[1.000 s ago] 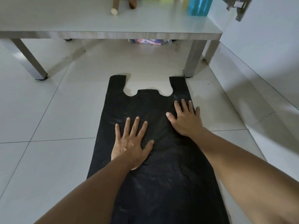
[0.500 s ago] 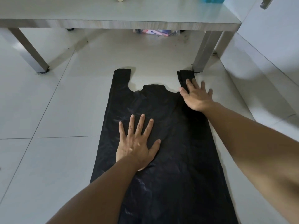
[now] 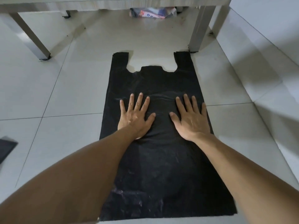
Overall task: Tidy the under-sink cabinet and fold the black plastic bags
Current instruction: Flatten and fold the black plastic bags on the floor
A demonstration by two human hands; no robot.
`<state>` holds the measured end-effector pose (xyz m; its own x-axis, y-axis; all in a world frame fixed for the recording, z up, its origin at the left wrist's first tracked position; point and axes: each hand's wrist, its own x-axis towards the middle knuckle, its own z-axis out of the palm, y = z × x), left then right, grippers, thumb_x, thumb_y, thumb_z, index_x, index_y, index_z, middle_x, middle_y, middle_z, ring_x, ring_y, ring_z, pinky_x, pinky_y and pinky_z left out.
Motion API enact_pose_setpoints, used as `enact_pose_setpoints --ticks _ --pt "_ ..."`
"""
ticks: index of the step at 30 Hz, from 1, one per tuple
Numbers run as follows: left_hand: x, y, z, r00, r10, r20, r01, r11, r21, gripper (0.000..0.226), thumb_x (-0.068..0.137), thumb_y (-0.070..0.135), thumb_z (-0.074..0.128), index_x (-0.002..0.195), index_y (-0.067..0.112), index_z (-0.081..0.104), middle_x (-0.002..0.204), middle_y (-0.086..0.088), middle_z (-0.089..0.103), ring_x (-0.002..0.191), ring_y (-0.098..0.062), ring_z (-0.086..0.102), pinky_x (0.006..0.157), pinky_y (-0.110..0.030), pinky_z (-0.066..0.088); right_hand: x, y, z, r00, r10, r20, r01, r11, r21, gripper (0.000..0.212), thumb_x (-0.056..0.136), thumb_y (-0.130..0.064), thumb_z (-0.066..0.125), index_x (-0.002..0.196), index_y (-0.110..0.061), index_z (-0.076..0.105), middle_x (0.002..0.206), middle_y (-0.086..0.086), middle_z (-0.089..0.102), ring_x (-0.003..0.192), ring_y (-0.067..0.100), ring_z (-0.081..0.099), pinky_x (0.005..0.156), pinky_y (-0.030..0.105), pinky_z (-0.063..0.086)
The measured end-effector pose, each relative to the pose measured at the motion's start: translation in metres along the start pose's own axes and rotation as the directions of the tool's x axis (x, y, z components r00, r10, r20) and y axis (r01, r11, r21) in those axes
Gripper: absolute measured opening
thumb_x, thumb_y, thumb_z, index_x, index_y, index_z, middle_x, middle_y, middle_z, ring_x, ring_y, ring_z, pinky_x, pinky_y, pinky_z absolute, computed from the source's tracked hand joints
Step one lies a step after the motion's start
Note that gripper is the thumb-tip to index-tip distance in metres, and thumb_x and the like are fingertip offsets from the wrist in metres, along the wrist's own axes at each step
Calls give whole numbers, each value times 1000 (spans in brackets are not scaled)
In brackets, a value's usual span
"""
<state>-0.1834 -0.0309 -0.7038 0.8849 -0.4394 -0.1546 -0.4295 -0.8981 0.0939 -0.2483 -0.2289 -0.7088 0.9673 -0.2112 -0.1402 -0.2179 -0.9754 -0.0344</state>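
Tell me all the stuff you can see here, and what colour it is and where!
plastic bag: one, black, spread flat on the floor, handles pointing toward the table
table: one, grey, at the top, legs on the floor
packet: one, colourful, under the table
dark flat thing: one, black, far left edge, cannot tell what
floor: pale tiles, everywhere
left hand: one, fingers spread, pressing flat on the bag
right hand: one, fingers spread, pressing flat on the bag

Black plastic bag (image 3: 161,172) lies flat on the pale floor tiles, its 2 handles pointing away.
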Motion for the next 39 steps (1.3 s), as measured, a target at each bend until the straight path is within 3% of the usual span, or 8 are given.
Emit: enact_pose_setpoints --ticks 6,8,12,18,22,27,34,39 --pt "-40 -7 -12 998 -8 -60 4 998 -57 69 97 57 13 155 25 -3 162 -2 -15 148 -19 -19 116 -52 -17 0 -3 -15 994 -10 105 10 1000 0 71 96 -66 6 156 -31 -7 164 0 -14 150 30 -15 118 60 -5" --pt "-66 -9 -9 998 8 -57 -11 999 -48 70 95 60 7 155 26 -5 162 -1 -15 148 -19 -18 117 -51 -16 -17 -16 -17 997 -46 63 45 999 9 71 96 -66 7 156 -30 -6 164 1 -14 149 32 -16 118 61 -5" --pt "-108 -13 1 998 31 -57 -32 999 -3 80 86 63 -7 155 24 -4 162 -2 -14 148 -20 -16 119 -50 -11 -80 -48 -11 993 -121 -4 121 988 92 67 96 -61 10 156 -32 1 165 1 -9 150 31 -12 119 59 -3" --pt "-135 -34 18 1000 25 -3 -25 998 55 79 85 67 -10 153 28 -11 161 -1 -19 148 -19 -19 119 -50 -9 -130 -39 5 988 -139 71 137 990 29 78 87 -71 -4 156 -35 -2 165 1 -8 151 29 -9 120 55 -5" --pt "-139 -40 12 1000 20 8 -20 998 52 80 85 68 -10 154 27 -10 162 -2 -16 148 -20 -17 119 -50 -9 -144 -25 7 983 -178 51 179 984 -6 81 88 -72 -8 156 -32 8 165 4 5 152 29 0 120 56 4" --pt "-168 -24 11 1000 -14 -20 14 1000 24 82 85 70 -11 154 25 -9 161 -3 -18 148 -22 -18 119 -50 -11 -152 -19 0 992 -102 80 102 995 12 81 83 -72 -10 155 -35 -8 164 0 -14 150 27 -14 121 52 -7" --pt "-201 -25 26 998 -55 9 55 998 26 91 78 76 -16 154 27 -9 162 -5 -16 148 -26 -16 118 -54 -6 -162 7 1 983 -94 160 98 995 -18 68 92 -68 4 152 -42 -14 163 -3 -19 149 25 -18 121 52 -5" --pt "-211 -25 25 994 -99 50 99 995 4 89 81 77 -7 154 25 -12 160 -7 -20 147 -28 -19 118 -54 -7 -158 13 -3 974 -130 183 136 990 -23 68 92 -67 4 152 -41 -15 163 -3 -19 149 25 -18 121 52 -3"
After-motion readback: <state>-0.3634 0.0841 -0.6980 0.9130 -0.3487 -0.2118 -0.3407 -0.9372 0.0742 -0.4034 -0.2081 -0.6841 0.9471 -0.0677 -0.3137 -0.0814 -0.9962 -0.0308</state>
